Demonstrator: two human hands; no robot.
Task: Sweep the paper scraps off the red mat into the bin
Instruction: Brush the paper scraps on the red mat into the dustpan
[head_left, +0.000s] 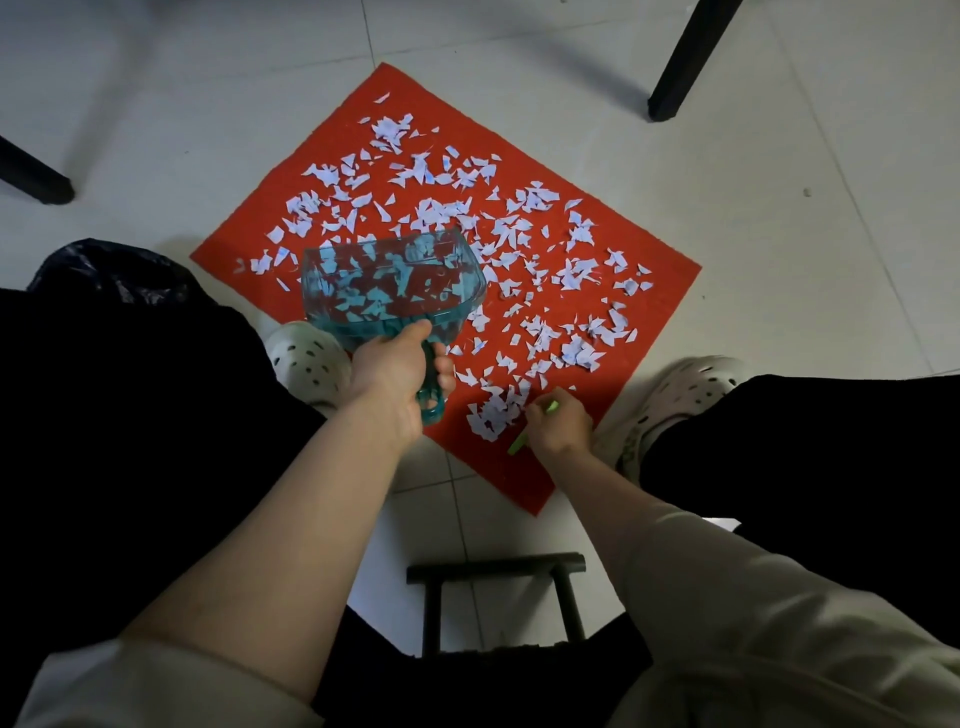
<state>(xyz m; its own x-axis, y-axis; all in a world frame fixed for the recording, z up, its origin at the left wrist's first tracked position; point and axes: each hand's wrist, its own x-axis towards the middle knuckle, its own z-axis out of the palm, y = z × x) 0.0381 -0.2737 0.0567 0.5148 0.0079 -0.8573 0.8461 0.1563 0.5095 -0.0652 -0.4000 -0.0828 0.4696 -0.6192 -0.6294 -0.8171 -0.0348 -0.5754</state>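
Black-bagged bin (106, 273) half hidden behind knee; left hand (397, 374) fisted on clear teal plastic dustpan (393, 288) handle; right hand (561, 423) clamps mostly hidden green brush (519, 444), white paper scraps (496, 410) just left, red mat (311, 208) littered

Just one head cam, wide-angle, looking steeply down from seated height, red mat (332, 208) mid-frame, fairly close.

Scraps (452, 244) crowd mat (660, 270), bin (98, 270) maybe behind knee (130, 389)
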